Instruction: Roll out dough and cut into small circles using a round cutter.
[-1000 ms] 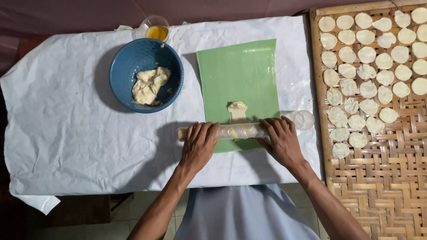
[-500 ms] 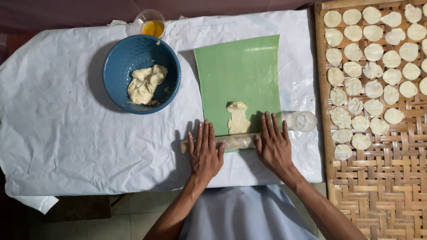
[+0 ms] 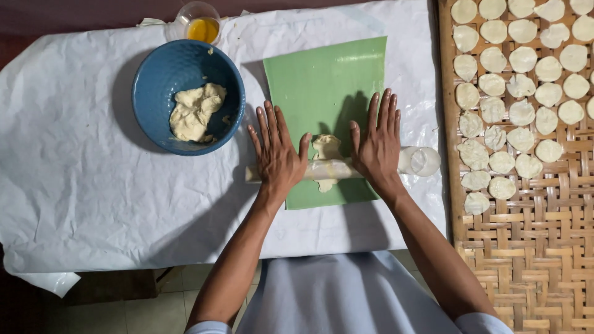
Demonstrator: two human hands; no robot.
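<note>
Flat, splayed left hand (image 3: 276, 154) and right hand (image 3: 377, 145) press a pale plastic-wrapped rolling pin (image 3: 337, 169) lying crosswise over the cream dough piece (image 3: 326, 148) between them on a green mat (image 3: 322, 86).

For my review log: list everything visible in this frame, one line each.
bowl: one, blue, upper left, holds dough
dough lump: one, cream, in bowl
cup: one, clear, yellow liquid, behind bowl
mat: one, green, centre
rolling pin: one, pale, across mat
dough piece: one, cream, under pin
woven tray: one, tan, right
dough discs: many, cream, on tray
table cover: one, white
left hand, right hand: flat on pin
</note>
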